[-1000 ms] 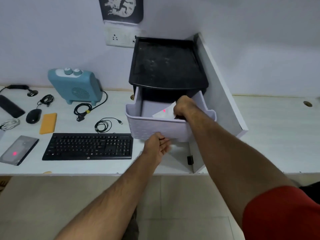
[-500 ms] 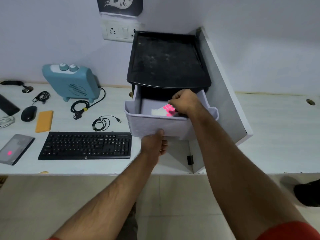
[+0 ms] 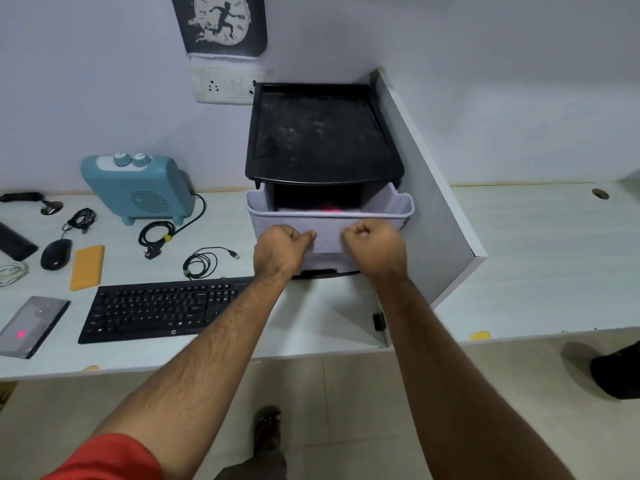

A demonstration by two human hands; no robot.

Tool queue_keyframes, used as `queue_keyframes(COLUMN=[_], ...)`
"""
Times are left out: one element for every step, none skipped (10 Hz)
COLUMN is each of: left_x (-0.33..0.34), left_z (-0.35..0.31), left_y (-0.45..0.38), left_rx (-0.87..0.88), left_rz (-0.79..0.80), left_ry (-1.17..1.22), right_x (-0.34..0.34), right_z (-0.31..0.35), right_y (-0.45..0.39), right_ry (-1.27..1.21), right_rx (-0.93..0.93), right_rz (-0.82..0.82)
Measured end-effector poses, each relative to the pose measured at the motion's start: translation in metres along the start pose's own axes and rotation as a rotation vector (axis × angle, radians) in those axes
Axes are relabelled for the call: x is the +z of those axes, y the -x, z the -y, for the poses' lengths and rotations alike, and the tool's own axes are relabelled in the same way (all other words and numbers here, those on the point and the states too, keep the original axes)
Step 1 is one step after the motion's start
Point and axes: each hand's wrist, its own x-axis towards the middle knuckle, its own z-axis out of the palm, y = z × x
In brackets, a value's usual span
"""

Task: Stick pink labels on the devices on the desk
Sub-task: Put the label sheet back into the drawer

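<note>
Two hands press on the front of one grey drawer (image 3: 401, 206), side by side and a little apart. The left hand (image 3: 282, 249) is curled into a fist with its thumb on the drawer front, and the right hand (image 3: 375, 247) is curled shut too; neither holds anything that shows. The drawer sits half out of one black cabinet (image 3: 320, 133). Inside it, just under the cabinet's edge, lies a bit of pink, the labels (image 3: 329, 208); most of them is hidden in the dark, so I cannot tell which way they point. One more pink label (image 3: 21, 334) is stuck on a flat grey device (image 3: 33, 325) at the left of the desk (image 3: 536, 258); that device lies long from near-left to far-right. On the desk are also one keyboard (image 3: 162, 310), lying long from left to right, one mouse (image 3: 55, 253), one blue heater (image 3: 138, 187), one orange case (image 3: 86, 266) and one black remote (image 3: 14, 240) cut off by the edge. I count three loose cable coils; one white one (image 3: 12, 273) is partly cut off.
</note>
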Motion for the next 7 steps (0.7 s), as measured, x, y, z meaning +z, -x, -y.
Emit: queue_keyframes(left_x=[-0.002,0.001,0.002,0.003,0.003,-0.004,-0.017], left_z=[0.000,0.005,0.009,0.011,0.013,0.027,0.034], left_y=[-0.019,-0.053,-0.073,-0.092,-0.097,-0.081,-0.074], left_rx=[0.087,0.188,0.226,0.291,0.308,0.341,0.313], left_rz=[0.049,0.130,0.189,0.258,0.311,0.338,0.282], left_ry=[-0.017,0.011,0.043,0.108,0.111,0.101,0.136], right_x=[0.021,0.041,0.049,0.056,0.061,0.063,0.065], right_z=[-0.006,0.008,0.018,0.020,0.018,0.022,0.030], right_y=[-0.015,-0.037,-0.050,-0.063,-0.070,-0.052,-0.032], right_ry=[-0.014,-0.045,-0.075,-0.091,-0.124,-0.221,-0.297], right_rx=[0.124,0.237,0.261,0.279,0.301,0.334,0.327], right_rz=[0.200,0.189,0.160,0.172,0.166,0.110,0.085])
